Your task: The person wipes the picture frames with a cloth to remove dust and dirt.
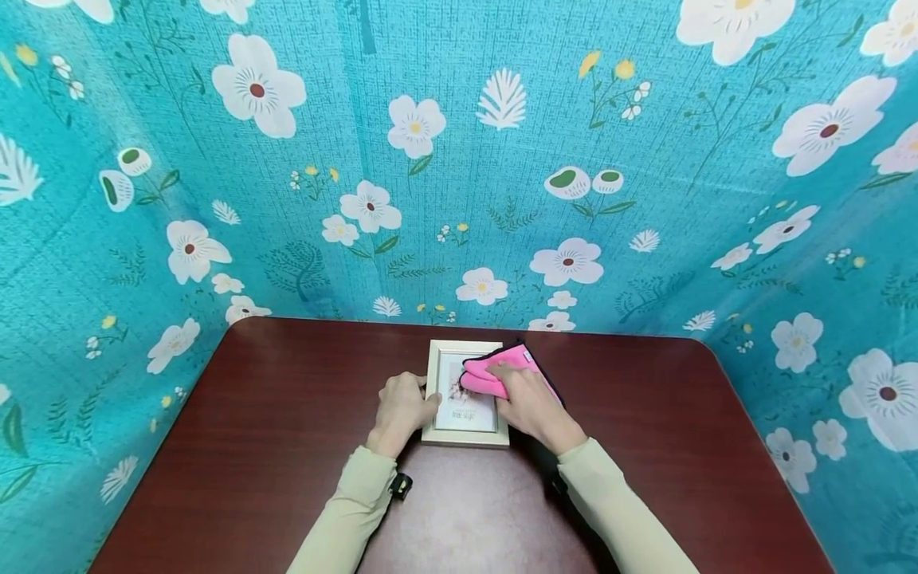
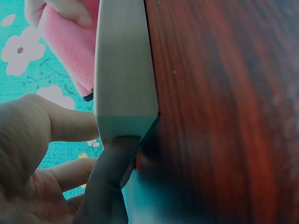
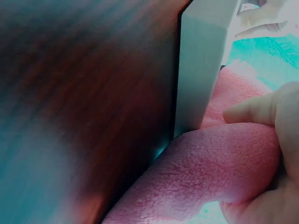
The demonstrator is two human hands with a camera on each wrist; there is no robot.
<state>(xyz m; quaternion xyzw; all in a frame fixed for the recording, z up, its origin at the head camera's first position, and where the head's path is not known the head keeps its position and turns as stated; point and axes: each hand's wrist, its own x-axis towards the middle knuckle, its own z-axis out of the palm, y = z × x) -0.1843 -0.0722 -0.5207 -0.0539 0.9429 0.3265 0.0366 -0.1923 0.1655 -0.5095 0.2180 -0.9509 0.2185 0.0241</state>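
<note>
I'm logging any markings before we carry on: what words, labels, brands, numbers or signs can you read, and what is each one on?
None can be read in any view.
Printed insert in the picture frame: dark lettering near its lower edge, too small and blurred to read.
Pink cloth: small pale tag near its edge, too small to tell whether it bears text.
</note>
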